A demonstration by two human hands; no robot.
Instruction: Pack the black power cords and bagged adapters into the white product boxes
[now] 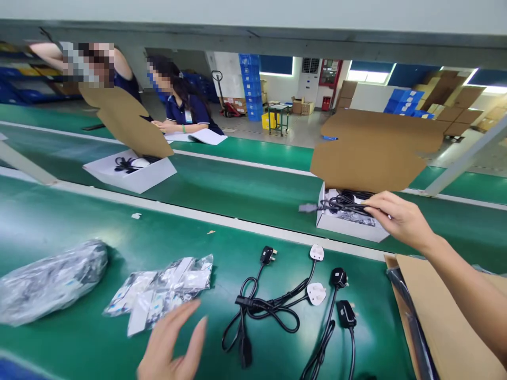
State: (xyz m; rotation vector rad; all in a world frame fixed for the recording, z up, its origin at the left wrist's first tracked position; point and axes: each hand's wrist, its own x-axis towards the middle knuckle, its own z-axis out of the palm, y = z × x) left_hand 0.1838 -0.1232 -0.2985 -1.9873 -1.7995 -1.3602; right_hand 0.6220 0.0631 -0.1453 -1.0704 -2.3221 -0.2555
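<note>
Head view. Right hand (400,217) pinches bundled black cable (345,202) over open white box (350,227), far right; step judged: positioning cable. Blurred connector (308,208) juts past box's left side; seating it would call for tucking inward. Left hand (170,345), near, fingers spread, holds nothing visible, beside plastic packets (170,285).

Bench (277,338): large plastic bag (55,279), far left; small packets (170,290), right of it; plug cables (261,306), centre to right; cardboard carton (443,311), far right. Behind, on the conveyor (237,195): open box (146,177), left, cable inside; second open box (352,227), right, cable bundle (346,203) at its opening.
</note>
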